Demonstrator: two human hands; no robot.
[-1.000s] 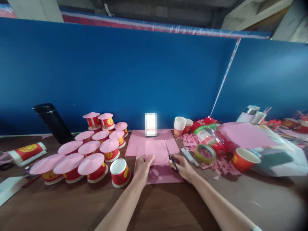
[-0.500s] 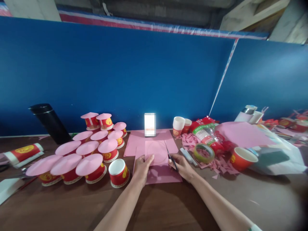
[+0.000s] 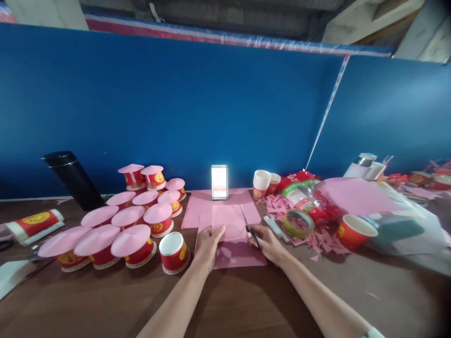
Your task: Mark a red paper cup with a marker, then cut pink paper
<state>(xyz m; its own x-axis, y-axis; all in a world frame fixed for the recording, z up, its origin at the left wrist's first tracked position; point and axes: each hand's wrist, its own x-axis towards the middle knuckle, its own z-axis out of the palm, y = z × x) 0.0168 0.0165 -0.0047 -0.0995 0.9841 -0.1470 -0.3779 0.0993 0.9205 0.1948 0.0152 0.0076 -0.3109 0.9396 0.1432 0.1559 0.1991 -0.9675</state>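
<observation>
A pink paper square (image 3: 229,220) with a faint circle drawn on it is held at its left edge by my left hand (image 3: 208,245), thumb on top. My right hand (image 3: 268,243) has its fingers closed round dark scissors (image 3: 252,234), whose blades point up and left at the square's right edge. Beneath lie larger pink sheets (image 3: 243,257) on the brown table. Just left of my left hand stands a red cup (image 3: 174,252) with a white inside and no cone on it.
Several red cups with pink cone tops (image 3: 130,240) fill the left side, near a black bottle (image 3: 72,180). A bright phone (image 3: 220,183) stands at the back. Rightward are green tape (image 3: 298,224), pink scraps (image 3: 329,244) and an orange cup (image 3: 356,232).
</observation>
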